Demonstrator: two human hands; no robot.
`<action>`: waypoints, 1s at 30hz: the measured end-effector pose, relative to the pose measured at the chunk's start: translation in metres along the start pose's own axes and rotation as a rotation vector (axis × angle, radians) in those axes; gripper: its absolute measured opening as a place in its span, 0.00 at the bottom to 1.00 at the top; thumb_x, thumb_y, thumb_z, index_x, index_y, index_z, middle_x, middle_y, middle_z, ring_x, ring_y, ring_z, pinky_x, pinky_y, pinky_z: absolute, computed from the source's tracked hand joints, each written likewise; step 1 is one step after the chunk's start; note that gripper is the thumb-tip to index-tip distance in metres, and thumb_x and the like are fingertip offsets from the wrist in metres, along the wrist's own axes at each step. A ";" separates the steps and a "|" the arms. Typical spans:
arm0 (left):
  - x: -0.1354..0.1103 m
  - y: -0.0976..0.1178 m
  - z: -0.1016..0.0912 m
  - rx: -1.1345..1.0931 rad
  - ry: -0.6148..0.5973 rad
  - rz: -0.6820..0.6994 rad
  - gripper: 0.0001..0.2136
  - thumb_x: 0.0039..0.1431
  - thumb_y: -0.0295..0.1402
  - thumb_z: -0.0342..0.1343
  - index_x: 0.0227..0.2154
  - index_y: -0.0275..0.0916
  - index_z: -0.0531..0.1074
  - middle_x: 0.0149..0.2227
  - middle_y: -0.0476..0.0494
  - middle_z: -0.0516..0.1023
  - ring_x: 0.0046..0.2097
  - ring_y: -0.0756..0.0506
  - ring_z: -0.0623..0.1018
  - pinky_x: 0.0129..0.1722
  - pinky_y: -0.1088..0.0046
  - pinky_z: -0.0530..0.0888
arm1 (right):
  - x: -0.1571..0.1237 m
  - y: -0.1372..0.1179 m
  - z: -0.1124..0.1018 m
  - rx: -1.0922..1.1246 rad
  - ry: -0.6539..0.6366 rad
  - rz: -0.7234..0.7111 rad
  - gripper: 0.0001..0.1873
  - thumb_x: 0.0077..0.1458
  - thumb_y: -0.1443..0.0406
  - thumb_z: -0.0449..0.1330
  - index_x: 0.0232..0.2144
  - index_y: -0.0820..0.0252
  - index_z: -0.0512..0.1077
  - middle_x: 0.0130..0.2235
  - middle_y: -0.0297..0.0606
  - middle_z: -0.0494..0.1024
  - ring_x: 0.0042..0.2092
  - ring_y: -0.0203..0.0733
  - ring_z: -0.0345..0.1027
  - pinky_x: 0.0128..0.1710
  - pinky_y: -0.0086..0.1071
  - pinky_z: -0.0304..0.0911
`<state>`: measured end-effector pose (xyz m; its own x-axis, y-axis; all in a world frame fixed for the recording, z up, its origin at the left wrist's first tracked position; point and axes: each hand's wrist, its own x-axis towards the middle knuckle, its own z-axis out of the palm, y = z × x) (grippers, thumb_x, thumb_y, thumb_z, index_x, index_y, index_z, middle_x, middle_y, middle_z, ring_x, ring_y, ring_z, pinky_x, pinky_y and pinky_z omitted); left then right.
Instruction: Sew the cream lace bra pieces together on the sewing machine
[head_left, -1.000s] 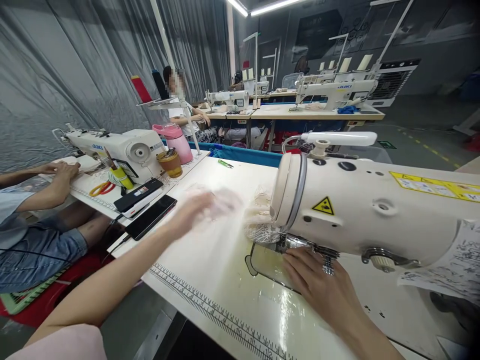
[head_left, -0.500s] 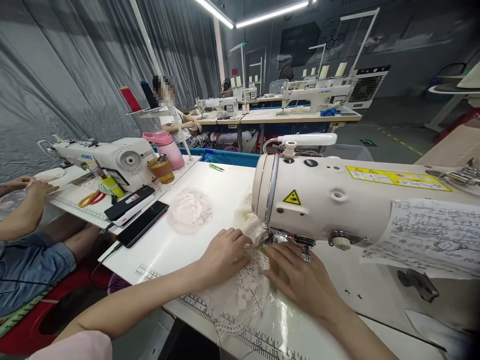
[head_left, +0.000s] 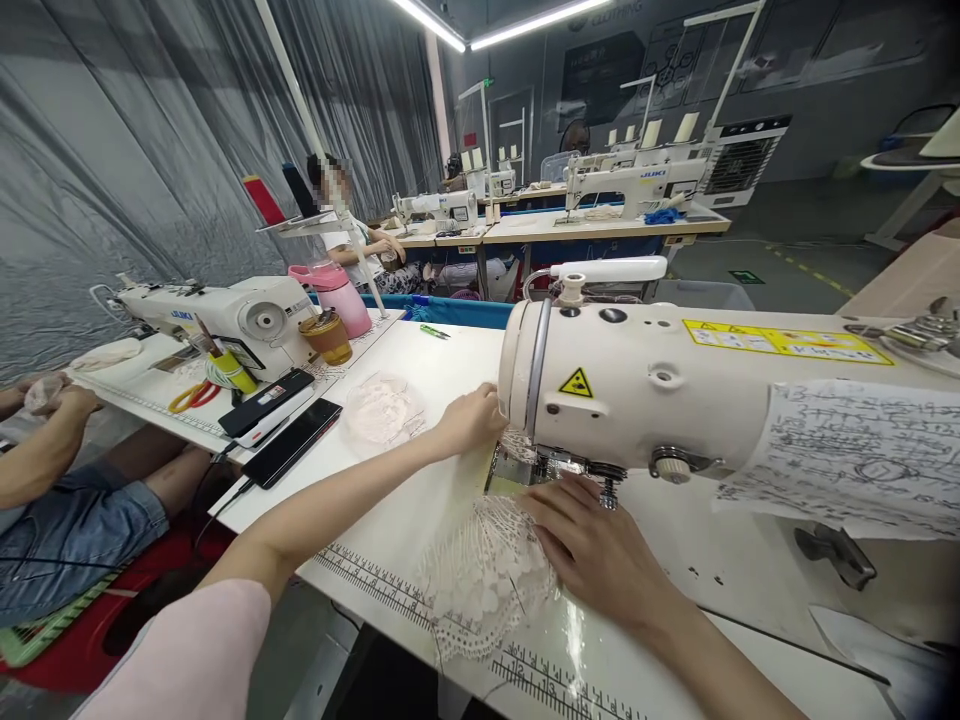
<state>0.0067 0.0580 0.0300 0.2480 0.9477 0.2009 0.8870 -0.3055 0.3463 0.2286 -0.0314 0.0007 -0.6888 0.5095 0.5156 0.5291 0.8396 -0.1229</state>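
Observation:
A cream lace piece (head_left: pixel 487 570) lies on the machine bed in front of the needle area, its scalloped edge over the printed ruler. My right hand (head_left: pixel 592 540) rests low beside the presser foot (head_left: pixel 559 465), fingers stretched out, thumb side at the lace's right edge. Against the left end of the white sewing machine (head_left: pixel 630 390), my left hand (head_left: pixel 474 418) reaches behind the needle area with curled fingers. Its fingertips are hidden by the machine head, and a bit of lace shows just below. The steel needle plate (head_left: pixel 501 475) is partly uncovered.
Another round lace piece (head_left: pixel 384 410) lies on the table to the left, near a black phone (head_left: pixel 292 445) and green thread snips (head_left: pixel 434 332). A co-worker's hands (head_left: pixel 64 405) hold fabric at the neighbouring machine (head_left: pixel 217 310). A paper with handwriting (head_left: pixel 862 465) hangs on my machine.
My left hand has moved off the front lace, away from me to behind the needle area. That lace lies more exposed, and the needle plate shows. My right hand has stayed nearly in place.

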 end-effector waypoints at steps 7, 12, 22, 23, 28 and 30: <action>0.015 0.001 -0.011 -0.027 0.143 -0.048 0.11 0.61 0.26 0.51 0.47 0.38 0.70 0.51 0.38 0.72 0.53 0.38 0.71 0.50 0.58 0.70 | -0.002 0.001 0.002 0.001 -0.034 0.004 0.21 0.62 0.72 0.49 0.57 0.56 0.64 0.46 0.38 0.77 0.46 0.42 0.70 0.43 0.38 0.67; -0.029 0.003 -0.014 -0.081 0.037 0.026 0.06 0.63 0.32 0.50 0.38 0.39 0.72 0.39 0.42 0.76 0.40 0.42 0.75 0.41 0.63 0.70 | -0.001 0.002 0.002 -0.016 -0.013 0.010 0.22 0.63 0.71 0.50 0.58 0.56 0.63 0.46 0.36 0.77 0.48 0.41 0.69 0.41 0.35 0.67; -0.078 0.019 -0.012 -0.251 -0.211 0.170 0.06 0.62 0.36 0.55 0.34 0.39 0.71 0.36 0.45 0.73 0.38 0.45 0.72 0.41 0.66 0.68 | -0.002 0.004 0.008 -0.046 0.073 0.073 0.21 0.62 0.71 0.50 0.56 0.54 0.68 0.43 0.35 0.79 0.47 0.41 0.71 0.36 0.32 0.67; -0.078 0.020 -0.013 -0.285 -0.227 0.162 0.06 0.63 0.36 0.53 0.34 0.40 0.71 0.36 0.46 0.74 0.37 0.46 0.73 0.39 0.68 0.68 | -0.002 0.004 0.009 -0.041 0.091 0.099 0.20 0.63 0.68 0.51 0.56 0.55 0.67 0.42 0.36 0.80 0.46 0.41 0.72 0.35 0.31 0.67; -0.074 0.027 -0.018 -0.430 -0.323 0.134 0.08 0.65 0.39 0.50 0.36 0.40 0.70 0.32 0.49 0.75 0.32 0.49 0.73 0.30 0.74 0.67 | -0.005 0.007 0.010 -0.101 0.084 0.159 0.20 0.65 0.64 0.50 0.58 0.53 0.66 0.45 0.39 0.80 0.40 0.41 0.74 0.30 0.31 0.66; -0.071 0.027 -0.018 -0.450 -0.320 0.118 0.08 0.64 0.38 0.51 0.35 0.40 0.71 0.32 0.49 0.76 0.31 0.49 0.73 0.29 0.74 0.67 | -0.005 0.008 0.007 -0.136 0.061 0.149 0.21 0.65 0.67 0.49 0.58 0.52 0.67 0.46 0.38 0.80 0.37 0.41 0.74 0.26 0.31 0.64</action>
<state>0.0058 -0.0195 0.0412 0.5037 0.8639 -0.0013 0.6095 -0.3543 0.7092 0.2326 -0.0255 -0.0092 -0.5686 0.6105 0.5514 0.6880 0.7203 -0.0881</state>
